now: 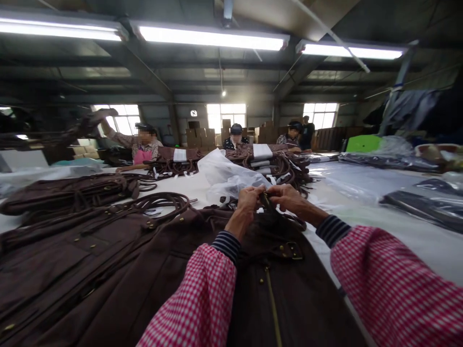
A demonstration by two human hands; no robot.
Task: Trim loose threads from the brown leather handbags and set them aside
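A dark brown, leather-look piece [300,294] lies spread before me, with a brass zip [272,303], snap studs and a strap buckle [293,251] on it. At its far end, my left hand [249,198] pinches a dark strap-like edge [266,198] with a brass-coloured metal part. From the other side my right hand [287,197] pinches the same edge, its fingers closed close to the left ones. Exactly what the metal part is, I cannot make out. More of the same brown material [90,270] with studs fills the left foreground.
Behind my hands lies crumpled white translucent sheeting [224,173]. Brown bundles with white paper bands [262,151] and looped cords [170,202] lie across the white table. Plastic-wrapped dark items [427,205] are at right. Several people sit or stand across the table, one [144,144] with a raised arm.
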